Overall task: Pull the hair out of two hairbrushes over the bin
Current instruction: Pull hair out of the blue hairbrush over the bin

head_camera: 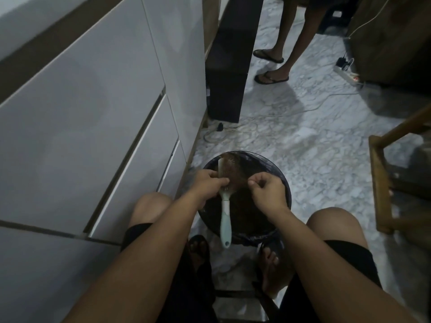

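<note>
1. I look down from the head camera at a seated person's two bare arms, which reach forward over a round bin (285, 183) lined with a dark bag; the bin stands on a marbled floor (326, 145) between the person's knees.
2. The left hand (207, 183) grips the hairbrush (225, 213) at the neck of its head, fingers curled round it. The pale blue handle points back toward the person and ends above the near rim of the bin.
3. The brush head lies over the far left part of the bin's opening, with a mat of brown hair (235, 171) across its bristles.
4. The right hand (268, 190) hovers just right of the brush head, fingertips pinched together on strands of that hair, which stretch from the brush to the fingers.
5. A white cabinet (93, 113) with drawer fronts runs close along the left; the bin's left rim sits near its base.
6. To the right a wooden chair frame (377, 183) stands well apart from the bin, with open floor between them.
7. Beyond the bin, white cables (256, 124) trail over the floor, and farther off stand another person's feet (270, 66) in sandals.
</note>
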Tool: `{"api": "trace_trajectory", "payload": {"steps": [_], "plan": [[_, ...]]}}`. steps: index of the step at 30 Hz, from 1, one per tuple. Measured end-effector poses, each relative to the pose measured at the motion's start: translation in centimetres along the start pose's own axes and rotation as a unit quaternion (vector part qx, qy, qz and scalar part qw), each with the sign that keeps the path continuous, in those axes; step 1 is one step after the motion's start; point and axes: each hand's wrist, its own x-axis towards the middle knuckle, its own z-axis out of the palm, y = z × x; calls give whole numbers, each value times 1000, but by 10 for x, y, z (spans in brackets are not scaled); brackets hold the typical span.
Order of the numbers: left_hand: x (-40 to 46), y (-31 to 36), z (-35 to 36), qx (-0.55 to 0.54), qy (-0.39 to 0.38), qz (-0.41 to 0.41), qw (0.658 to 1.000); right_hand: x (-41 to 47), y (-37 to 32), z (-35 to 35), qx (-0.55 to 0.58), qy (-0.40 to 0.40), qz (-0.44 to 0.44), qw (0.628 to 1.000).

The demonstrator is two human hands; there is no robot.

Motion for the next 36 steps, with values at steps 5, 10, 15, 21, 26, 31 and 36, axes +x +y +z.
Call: {"api": "trace_trajectory", "payload": {"steps": [5, 10, 15, 21, 26, 31, 36], "plan": [[-2, -2, 1, 33, 12, 23, 999, -7, -1, 4, 104, -38, 41, 993], [-5, -3, 4, 42, -19, 35, 998, -10, -3, 3, 107, -55, 10, 993], [-6, -3, 2, 31, -3, 34, 999, -6, -5, 2, 123, 14, 23, 992], [-12, -1, 9, -37, -56, 14, 998, -5, -7, -2, 195, 33, 82, 977], [-10, -6, 12, -13, -61, 40, 997, -11, -7, 0, 247, -77, 163, 952], [-11, -8, 12, 47, -60, 50, 996, -11, -7, 3, 239, -46, 140, 960], [-8, -6, 8, 59, 10, 60, 996, -5, -10, -6, 273, 16, 145, 951]]}}
